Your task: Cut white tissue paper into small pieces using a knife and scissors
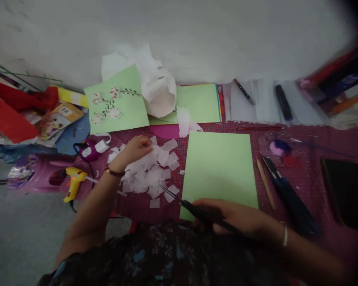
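Observation:
My right hand point(226, 214) is wrapped round black tweezers point(193, 208), whose thin points reach left over the edge of a pile of small white paper pieces point(146, 174). My left hand point(139, 149) is at the far side of that pile with its fingers curled together; what they hold, if anything, is hidden. A plain light green sheet point(219, 167) lies flat beneath and beyond my right hand. Behind my left hand, another green sheet point(117, 115) bears a spray of red-and-white flowers with dark leaves.
Crumpled white paper point(159, 91) stands by the wall. To the left are a yellow glue gun point(74, 182) and a purple power socket point(89, 151). On the right lie a wooden stick point(265, 184), a blue-handled cutter point(292, 202), a dark flat object point(344, 192) and a black marker point(283, 102).

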The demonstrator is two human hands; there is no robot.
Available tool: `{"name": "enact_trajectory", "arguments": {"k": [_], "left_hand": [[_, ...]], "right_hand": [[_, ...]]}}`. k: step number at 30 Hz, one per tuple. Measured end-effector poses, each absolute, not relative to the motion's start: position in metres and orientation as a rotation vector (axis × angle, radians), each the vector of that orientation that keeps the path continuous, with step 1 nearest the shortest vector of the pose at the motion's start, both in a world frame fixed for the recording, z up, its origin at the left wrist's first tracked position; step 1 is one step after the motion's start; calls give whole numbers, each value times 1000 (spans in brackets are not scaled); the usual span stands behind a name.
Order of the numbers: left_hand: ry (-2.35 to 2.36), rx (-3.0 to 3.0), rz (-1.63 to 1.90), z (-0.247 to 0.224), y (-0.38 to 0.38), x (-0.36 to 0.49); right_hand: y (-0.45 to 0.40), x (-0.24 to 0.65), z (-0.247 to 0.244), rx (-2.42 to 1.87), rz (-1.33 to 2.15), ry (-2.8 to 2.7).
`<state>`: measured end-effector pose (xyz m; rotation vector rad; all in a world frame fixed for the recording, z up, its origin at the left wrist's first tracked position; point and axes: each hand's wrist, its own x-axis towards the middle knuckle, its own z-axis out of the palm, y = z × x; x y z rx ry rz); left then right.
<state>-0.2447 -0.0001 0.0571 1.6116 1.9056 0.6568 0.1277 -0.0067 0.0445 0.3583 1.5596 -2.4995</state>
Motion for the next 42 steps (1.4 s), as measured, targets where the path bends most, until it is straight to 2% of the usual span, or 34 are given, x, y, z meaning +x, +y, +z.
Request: {"name": "enact_trajectory", "arguments": {"k": [5,9,12,18,24,29,35,42], "left_hand": [[1923,1289,1070,88,-15,-237],[1666,848,1382,103,-40,-228],[1518,508,1459,101,-70,-216],[1373,227,1341,81,-138,-181],[1382,106,1344,57,-179,-168],[1396,231,1335,43,-190,-157],[1447,404,1218,47,-190,-144],[1212,700,1086,48,-203,-158]], "right_hand": [[-13,122,34,376,-2550,1473],[-18,118,32,430,-2579,1486],[-22,112,32,390,-2654,1442],[-24,98,37,424,-2731,1257],[-20,96,42,666,-2548,1336],[-23,106,52,505,-2505,1457],[-22,103,55,461,-2438,1459],[-20,90,48,365,-2355,1557]]}}
